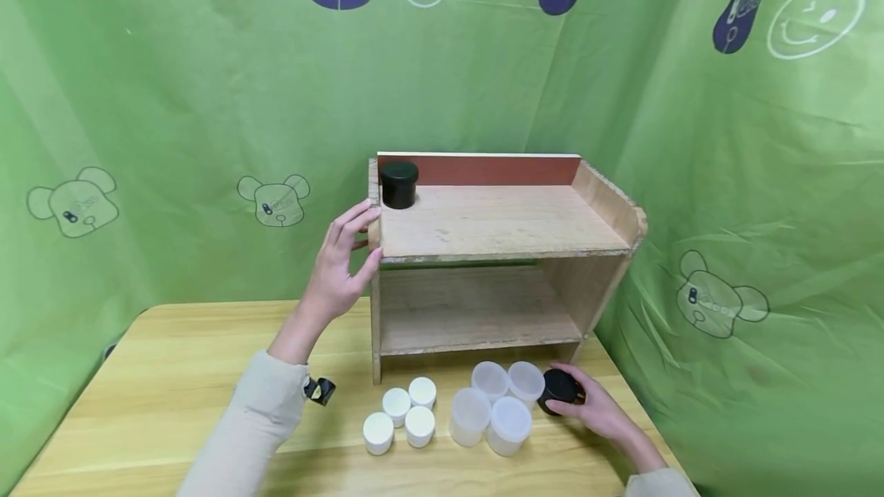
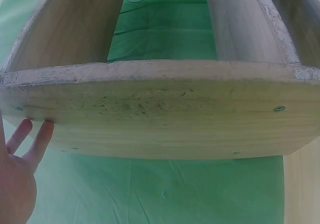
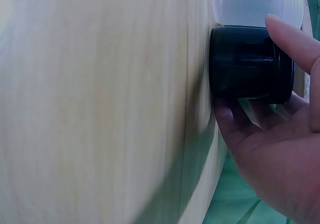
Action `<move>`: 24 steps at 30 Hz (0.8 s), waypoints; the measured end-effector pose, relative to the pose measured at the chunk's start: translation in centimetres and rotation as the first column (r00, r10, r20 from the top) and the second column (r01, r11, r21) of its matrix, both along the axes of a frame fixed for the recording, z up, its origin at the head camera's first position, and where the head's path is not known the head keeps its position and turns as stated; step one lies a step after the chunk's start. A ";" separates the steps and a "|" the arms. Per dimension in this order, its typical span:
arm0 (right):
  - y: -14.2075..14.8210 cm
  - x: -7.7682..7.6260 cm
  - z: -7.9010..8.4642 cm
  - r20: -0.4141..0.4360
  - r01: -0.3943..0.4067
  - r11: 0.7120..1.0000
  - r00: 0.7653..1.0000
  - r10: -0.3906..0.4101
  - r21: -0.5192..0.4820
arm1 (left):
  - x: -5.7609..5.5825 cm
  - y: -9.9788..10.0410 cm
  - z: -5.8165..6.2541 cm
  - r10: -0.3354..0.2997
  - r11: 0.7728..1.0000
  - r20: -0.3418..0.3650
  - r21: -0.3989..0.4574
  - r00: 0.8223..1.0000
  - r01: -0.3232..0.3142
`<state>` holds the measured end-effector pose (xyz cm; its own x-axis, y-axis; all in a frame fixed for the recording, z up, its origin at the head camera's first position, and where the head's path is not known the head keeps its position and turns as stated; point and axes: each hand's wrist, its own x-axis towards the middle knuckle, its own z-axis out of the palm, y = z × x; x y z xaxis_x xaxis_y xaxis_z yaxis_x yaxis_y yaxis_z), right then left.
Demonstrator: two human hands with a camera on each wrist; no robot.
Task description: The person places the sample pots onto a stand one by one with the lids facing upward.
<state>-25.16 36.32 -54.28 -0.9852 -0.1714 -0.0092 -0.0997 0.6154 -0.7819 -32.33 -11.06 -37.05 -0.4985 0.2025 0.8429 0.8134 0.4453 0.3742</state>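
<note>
My right hand (image 1: 599, 407) grips a black lidded jar (image 1: 560, 390) at the right end of a group of jars on the table. In the right wrist view, the thumb lies at the lid of this black jar (image 3: 245, 63) and the fingers reach round its side. My left hand (image 1: 338, 267) touches the left side panel of a small two-tier wooden shelf (image 1: 500, 221), its fingers extended. Fingertips (image 2: 44, 134) meet the panel's outer face in the left wrist view. Another black jar (image 1: 399, 185) stands upright on the shelf's top board, in the back left corner.
Several translucent tubs (image 1: 509, 422) stand close together beside the gripped jar. To their left is a cluster of several small white jars (image 1: 419, 424). The wooden table (image 1: 173, 405) carries everything, and green printed curtains (image 1: 207, 98) hang behind and at both sides.
</note>
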 end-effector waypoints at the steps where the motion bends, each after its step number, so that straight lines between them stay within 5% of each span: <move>1: 0.0 0.0 -0.1 0.003 0.009 1.000 1.000 -0.009 -0.002 | 0.0 0.0 0.0 -0.002 1.000 0.000 0.001 1.000 0.002; 10: 0.4 -0.3 -0.3 -0.010 0.041 0.999 0.999 -0.041 0.012 | 0.0 0.1 -0.1 -0.001 1.000 0.001 0.007 1.000 0.001; 24: 0.6 -0.3 0.9 -0.030 0.075 0.992 0.996 -0.079 -0.099 | 0.0 0.3 -0.2 0.005 1.000 0.001 0.016 1.000 -0.005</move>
<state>-25.42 36.91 -53.41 -0.9949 -0.0934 0.0375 -0.0825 0.5429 -0.8357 -32.32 -10.76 -37.29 -0.5000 0.1866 0.8457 0.8109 0.4437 0.3815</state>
